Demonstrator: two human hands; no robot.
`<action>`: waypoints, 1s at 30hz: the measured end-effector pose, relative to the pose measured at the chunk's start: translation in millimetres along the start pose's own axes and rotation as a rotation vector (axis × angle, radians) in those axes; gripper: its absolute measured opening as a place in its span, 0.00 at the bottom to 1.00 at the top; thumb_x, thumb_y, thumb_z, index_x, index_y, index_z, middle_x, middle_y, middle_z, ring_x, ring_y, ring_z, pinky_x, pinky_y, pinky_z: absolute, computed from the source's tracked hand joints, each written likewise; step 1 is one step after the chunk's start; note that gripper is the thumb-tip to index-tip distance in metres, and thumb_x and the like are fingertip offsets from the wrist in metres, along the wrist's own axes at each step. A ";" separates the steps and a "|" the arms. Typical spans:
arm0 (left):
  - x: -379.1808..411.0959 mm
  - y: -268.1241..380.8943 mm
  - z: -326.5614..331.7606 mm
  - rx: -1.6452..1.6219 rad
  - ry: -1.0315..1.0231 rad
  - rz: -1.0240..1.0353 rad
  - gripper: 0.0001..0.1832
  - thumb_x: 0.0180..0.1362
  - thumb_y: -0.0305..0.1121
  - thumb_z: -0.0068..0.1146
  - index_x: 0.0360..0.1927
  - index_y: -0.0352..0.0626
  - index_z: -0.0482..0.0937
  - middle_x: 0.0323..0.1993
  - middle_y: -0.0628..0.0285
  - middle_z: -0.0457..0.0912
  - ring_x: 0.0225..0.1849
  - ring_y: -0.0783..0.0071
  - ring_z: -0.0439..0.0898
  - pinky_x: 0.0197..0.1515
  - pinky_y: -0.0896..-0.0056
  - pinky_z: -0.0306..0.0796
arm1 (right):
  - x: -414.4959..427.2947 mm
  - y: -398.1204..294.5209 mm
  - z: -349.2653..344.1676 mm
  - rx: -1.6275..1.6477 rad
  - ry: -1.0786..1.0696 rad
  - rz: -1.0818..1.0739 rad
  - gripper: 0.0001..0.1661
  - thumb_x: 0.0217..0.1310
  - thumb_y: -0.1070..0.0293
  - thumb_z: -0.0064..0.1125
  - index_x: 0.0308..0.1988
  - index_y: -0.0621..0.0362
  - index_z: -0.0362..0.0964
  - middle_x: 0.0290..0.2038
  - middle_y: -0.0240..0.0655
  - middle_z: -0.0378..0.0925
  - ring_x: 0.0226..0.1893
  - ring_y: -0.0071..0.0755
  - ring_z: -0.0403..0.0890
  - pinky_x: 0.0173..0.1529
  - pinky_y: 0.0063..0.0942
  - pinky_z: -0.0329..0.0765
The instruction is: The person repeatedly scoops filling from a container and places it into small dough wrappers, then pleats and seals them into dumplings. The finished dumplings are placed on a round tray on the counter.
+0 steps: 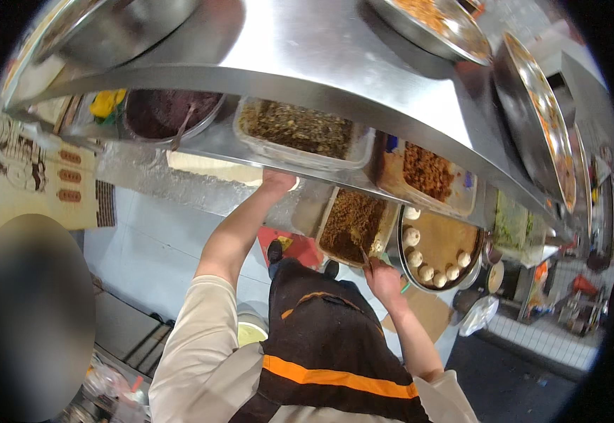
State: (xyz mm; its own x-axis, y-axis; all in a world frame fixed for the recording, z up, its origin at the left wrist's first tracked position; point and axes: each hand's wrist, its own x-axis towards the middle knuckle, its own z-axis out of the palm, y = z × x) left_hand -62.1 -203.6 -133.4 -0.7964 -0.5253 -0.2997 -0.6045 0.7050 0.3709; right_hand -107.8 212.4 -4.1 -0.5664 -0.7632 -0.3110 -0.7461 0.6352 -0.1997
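My left hand [280,180] reaches under the edge of the steel shelf; its fingers are hidden there, close to the end of a long strip of pale dough [217,168] on the floured worktop [132,166]. A bit of something white shows beside that hand. My right hand [381,276] grips the handle of a small utensil [364,255], whose tip is in a rectangular tub of brown minced filling [352,222]. Right of this tub, a round dark pan [442,240] holds several round white dough balls [415,258] along its rim.
Above the worktop, a steel shelf [338,47] carries large metal bowls [537,121]. Below its edge stand a bowl of dark purple filling [153,113], a tub of seedy dark filling [296,129], a tub of reddish filling [427,174] and a container of chopped greens [513,222].
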 end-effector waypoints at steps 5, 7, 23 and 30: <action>3.9 8.7 5.2 0.031 0.067 0.034 0.27 0.69 0.40 0.39 0.69 0.45 0.70 0.74 0.55 0.64 0.77 0.56 0.58 0.79 0.53 0.48 | 8.5 4.2 -6.9 -0.134 0.190 -0.144 0.16 0.62 0.61 0.61 0.47 0.57 0.75 0.38 0.46 0.81 0.36 0.52 0.83 0.38 0.45 0.81; 4.1 1.2 20.5 0.049 0.175 0.072 0.27 0.69 0.38 0.38 0.69 0.43 0.70 0.74 0.54 0.64 0.77 0.56 0.58 0.79 0.53 0.48 | 27.5 -6.7 -21.6 -0.078 0.253 -0.274 0.15 0.62 0.64 0.62 0.47 0.59 0.76 0.37 0.46 0.79 0.35 0.53 0.82 0.38 0.46 0.80; -71.7 -14.9 16.0 -0.101 0.485 0.176 0.14 0.55 0.28 0.56 0.47 0.39 0.78 0.47 0.54 0.78 0.49 0.55 0.79 0.55 0.58 0.72 | 330.7 -125.2 72.5 -0.053 -0.081 -0.324 0.17 0.63 0.64 0.57 0.51 0.55 0.72 0.45 0.48 0.80 0.46 0.51 0.81 0.52 0.42 0.77; -84.5 -27.6 26.8 -0.443 0.608 0.132 0.16 0.52 0.26 0.58 0.47 0.43 0.78 0.40 0.53 0.76 0.44 0.50 0.79 0.47 0.54 0.76 | 293.1 -164.1 41.2 0.051 -0.301 -0.310 0.25 0.59 0.62 0.59 0.56 0.52 0.69 0.48 0.49 0.80 0.49 0.52 0.81 0.55 0.43 0.76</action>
State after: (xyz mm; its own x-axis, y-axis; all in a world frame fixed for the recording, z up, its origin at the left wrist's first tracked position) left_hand 22.3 -166.0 -141.9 -0.6538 -0.7101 0.2614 -0.3514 0.5908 0.7263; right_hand -136.9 -110.7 -100.7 -0.1857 -0.8549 -0.4844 -0.8424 0.3923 -0.3694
